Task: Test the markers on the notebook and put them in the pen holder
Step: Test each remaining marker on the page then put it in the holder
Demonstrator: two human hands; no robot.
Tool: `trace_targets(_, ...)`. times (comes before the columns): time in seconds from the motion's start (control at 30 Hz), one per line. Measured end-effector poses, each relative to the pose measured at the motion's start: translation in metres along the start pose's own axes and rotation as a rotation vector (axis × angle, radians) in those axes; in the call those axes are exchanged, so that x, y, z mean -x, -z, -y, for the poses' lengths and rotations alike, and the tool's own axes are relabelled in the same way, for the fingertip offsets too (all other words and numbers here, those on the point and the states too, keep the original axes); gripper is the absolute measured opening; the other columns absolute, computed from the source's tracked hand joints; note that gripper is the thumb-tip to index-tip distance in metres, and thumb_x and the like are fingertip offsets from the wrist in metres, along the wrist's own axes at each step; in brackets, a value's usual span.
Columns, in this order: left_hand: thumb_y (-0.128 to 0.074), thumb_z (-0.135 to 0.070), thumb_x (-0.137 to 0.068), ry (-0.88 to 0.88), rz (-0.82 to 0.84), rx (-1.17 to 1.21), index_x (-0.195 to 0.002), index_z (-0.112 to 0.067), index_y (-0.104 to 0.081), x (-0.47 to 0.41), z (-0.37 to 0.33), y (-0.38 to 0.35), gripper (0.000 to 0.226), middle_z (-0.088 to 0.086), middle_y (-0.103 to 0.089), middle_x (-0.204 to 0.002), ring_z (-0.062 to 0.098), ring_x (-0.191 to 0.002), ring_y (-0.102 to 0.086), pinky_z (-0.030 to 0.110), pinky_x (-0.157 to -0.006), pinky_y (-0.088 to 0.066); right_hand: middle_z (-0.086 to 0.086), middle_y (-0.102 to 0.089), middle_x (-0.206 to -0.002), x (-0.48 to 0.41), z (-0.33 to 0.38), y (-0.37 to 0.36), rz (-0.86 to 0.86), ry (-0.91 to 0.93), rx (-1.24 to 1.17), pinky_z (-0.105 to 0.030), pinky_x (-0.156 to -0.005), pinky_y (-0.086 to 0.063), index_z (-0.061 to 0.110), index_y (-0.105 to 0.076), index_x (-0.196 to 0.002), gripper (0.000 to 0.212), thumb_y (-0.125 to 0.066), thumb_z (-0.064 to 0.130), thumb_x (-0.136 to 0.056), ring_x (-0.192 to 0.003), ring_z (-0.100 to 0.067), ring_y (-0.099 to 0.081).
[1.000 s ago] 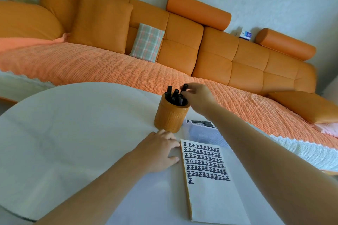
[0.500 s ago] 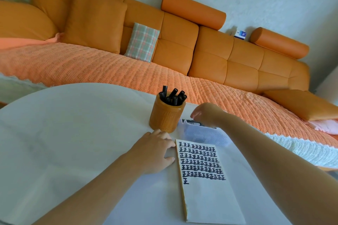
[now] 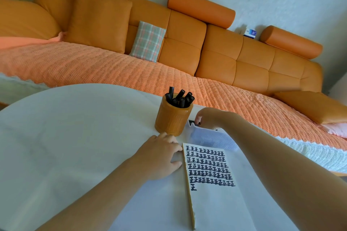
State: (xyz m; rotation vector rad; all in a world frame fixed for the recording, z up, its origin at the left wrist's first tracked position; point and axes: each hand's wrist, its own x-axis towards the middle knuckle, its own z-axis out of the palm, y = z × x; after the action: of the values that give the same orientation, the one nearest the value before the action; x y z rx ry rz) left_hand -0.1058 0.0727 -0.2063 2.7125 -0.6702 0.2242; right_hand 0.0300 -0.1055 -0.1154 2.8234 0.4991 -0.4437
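An orange-brown pen holder (image 3: 173, 118) stands on the white round table (image 3: 65, 137) with several black markers (image 3: 180, 98) sticking out of it. An open notebook (image 3: 216, 199) lies in front, its page covered with rows of dark marker marks. My left hand (image 3: 159, 157) rests flat on the table, fingertips touching the notebook's left edge. My right hand (image 3: 210, 118) reaches into a translucent plastic box (image 3: 212, 138) behind the notebook, fingers curled over dark markers (image 3: 194, 123) at its far end. Whether the fingers grip one is hidden.
A long orange sofa (image 3: 216, 58) with cushions, a plaid pillow (image 3: 147, 41) and a woven orange throw runs behind the table. The table's far edge lies just beyond the pen holder.
My right hand left the pen holder, where it released a marker, and dropped right and down into the plastic box. My left hand stayed put.
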Motion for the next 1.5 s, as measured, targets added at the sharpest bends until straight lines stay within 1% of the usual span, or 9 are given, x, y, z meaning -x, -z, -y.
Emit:
trace_targets(0.2, -0.047, -0.052, -0.094, 0.004, 0.002, 0.002, -0.140, -0.031, -0.045, -0.001, 0.001, -0.001, 0.051, -0.012, -0.044, -0.140, 0.011, -0.125, -0.036, 0.032, -0.104, -0.035, -0.010, -0.066, -0.121, -0.003, 0.000, -0.002, -0.002, 0.013, 0.017, -0.032, -0.085, -0.049, 0.009, -0.066, -0.123, 0.033, -0.045, 0.016, -0.098, -0.110, -0.028, -0.061)
trace_targets(0.37, -0.046, -0.052, -0.094, 0.005, 0.001, 0.001, -0.141, -0.031, -0.045, -0.001, 0.000, -0.001, 0.051, -0.012, -0.044, -0.140, 0.011, -0.126, -0.036, 0.031, -0.104, -0.035, 0.005, -0.065, -0.108, -0.004, -0.003, -0.001, -0.054, 0.052, 0.005, -0.027, -0.079, -0.039, 0.025, -0.072, -0.111, 0.032, -0.048, 0.013, -0.094, -0.098, -0.017, -0.055)
trace_targets(0.53, -0.046, -0.053, -0.094, 0.006, 0.005, -0.004, -0.141, -0.031, -0.044, -0.001, 0.000, -0.001, 0.051, -0.012, -0.044, -0.140, 0.010, -0.126, -0.036, 0.032, -0.104, -0.035, 0.008, -0.073, -0.100, -0.004, -0.002, 0.000, -0.118, 0.085, 0.001, -0.029, -0.081, -0.053, 0.029, -0.076, -0.097, 0.030, -0.053, 0.013, -0.089, -0.095, -0.017, -0.065)
trace_targets(0.67, -0.046, -0.053, -0.094, 0.007, 0.000, -0.003, -0.141, -0.032, -0.044, -0.001, 0.000, -0.001, 0.051, -0.013, -0.044, -0.140, 0.010, -0.126, -0.036, 0.031, -0.104, -0.035, 0.006, -0.075, -0.105, -0.003, 0.005, 0.002, -0.170, 0.127, 0.073, -0.034, -0.088, -0.055, 0.023, -0.078, -0.103, 0.030, -0.052, 0.012, -0.090, -0.099, -0.017, -0.067)
trace_targets(0.8, -0.045, -0.054, -0.094, 0.008, 0.005, -0.007, -0.141, -0.032, -0.044, 0.000, 0.000, -0.002, 0.051, -0.013, -0.044, -0.139, 0.010, -0.125, -0.036, 0.031, -0.104, -0.035, 0.010, -0.072, -0.109, -0.004, 0.004, -0.004, -0.200, 0.211, 0.065, -0.023, -0.077, -0.044, 0.028, -0.074, -0.114, 0.035, -0.053, 0.012, -0.093, -0.098, -0.010, -0.062)
trace_targets(0.9, -0.045, -0.053, -0.095, 0.006, -0.001, -0.007, -0.141, -0.031, -0.044, 0.000, -0.001, -0.002, 0.051, -0.013, -0.044, -0.139, 0.010, -0.125, -0.036, 0.031, -0.104, -0.035, 0.006, -0.073, -0.106, -0.007, 0.001, -0.007, -0.185, 0.209, -0.050, -0.026, -0.085, -0.048, 0.023, -0.075, -0.109, 0.029, -0.056, 0.011, -0.091, -0.090, -0.009, -0.058)
trace_targets(1.03, -0.045, -0.053, -0.094, 0.004, -0.002, -0.009, -0.139, -0.032, -0.045, -0.001, 0.001, -0.002, 0.050, -0.013, -0.044, -0.139, 0.009, -0.125, -0.036, 0.031, -0.104, -0.034, 0.011, -0.068, -0.099, -0.001, -0.006, 0.001, -0.225, 0.155, -0.221, -0.026, -0.076, -0.052, 0.025, -0.069, -0.105, 0.020, -0.062, 0.023, -0.086, -0.089, -0.011, -0.063)
trace_targets(1.33, -0.045, -0.051, -0.094, 0.040, -0.001, 0.014, -0.135, -0.034, -0.048, 0.000, -0.006, 0.006, 0.045, -0.016, -0.050, -0.132, 0.007, -0.117, -0.042, 0.024, -0.093, -0.039, 0.017, -0.061, -0.092, 0.050, -0.010, 0.002, -0.573, 0.213, -0.519, -0.029, -0.064, -0.050, 0.032, -0.063, -0.107, 0.012, -0.060, 0.028, -0.096, -0.075, -0.014, -0.061)
trace_targets(1.5, -0.043, -0.044, -0.097, 0.112, -0.153, 0.102, -0.115, -0.032, -0.056, 0.001, -0.024, 0.019, 0.024, -0.016, -0.059, -0.118, 0.008, -0.101, -0.054, 0.022, -0.077, -0.048, -0.003, -0.062, -0.084, 0.089, 0.008, -0.019, -0.550, 0.238, -1.049, -0.029, -0.061, -0.056, 0.025, -0.063, -0.121, 0.026, -0.055, 0.013, -0.099, -0.065, -0.019, -0.062)
